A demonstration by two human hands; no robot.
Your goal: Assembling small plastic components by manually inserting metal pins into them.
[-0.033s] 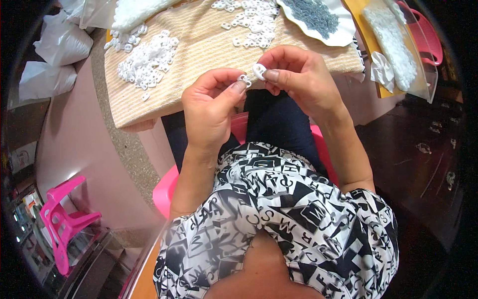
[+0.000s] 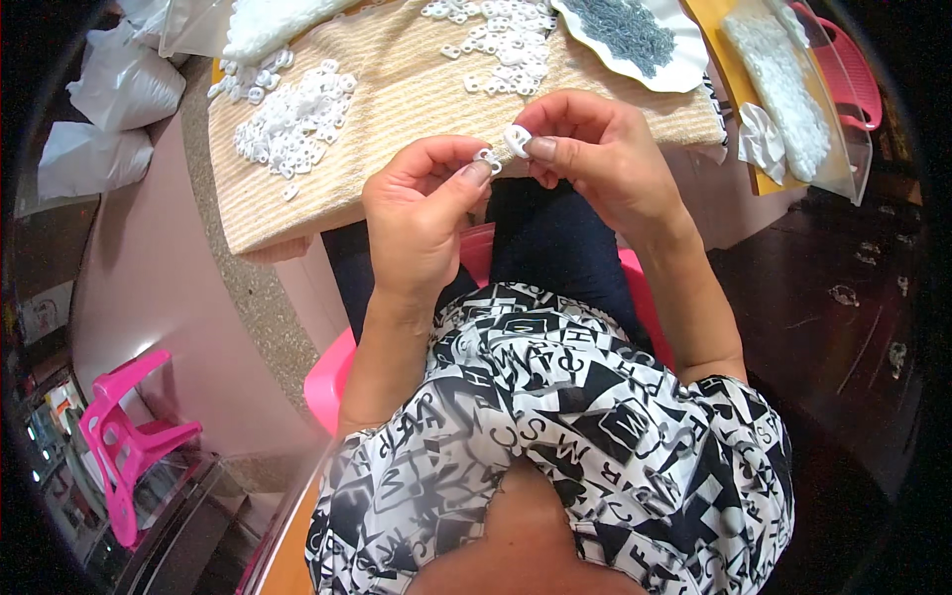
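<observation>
Between thumb and forefinger, my left hand (image 2: 421, 203) pinches a small white plastic piece with holes (image 2: 487, 159). My right hand (image 2: 600, 149) grips a slightly larger white oval plastic piece (image 2: 517, 141) the same way. The two pieces are held close together over the near edge of the table. Beyond my left hand lies a heap of small white plastic pieces (image 2: 293, 121) on a striped beige cloth (image 2: 397, 94). More such white pieces (image 2: 511, 45) are scattered at the far middle. Past my right hand, a white scalloped tray (image 2: 684, 74) holds many small grey parts (image 2: 625, 35).
A clear bin of white pieces (image 2: 778, 94) and a crumpled white paper (image 2: 761, 142) sit at the right. Another bag of white pieces (image 2: 278, 25) lies far left. White plastic bags (image 2: 124, 79) and a pink stool (image 2: 129, 436) stand to the left.
</observation>
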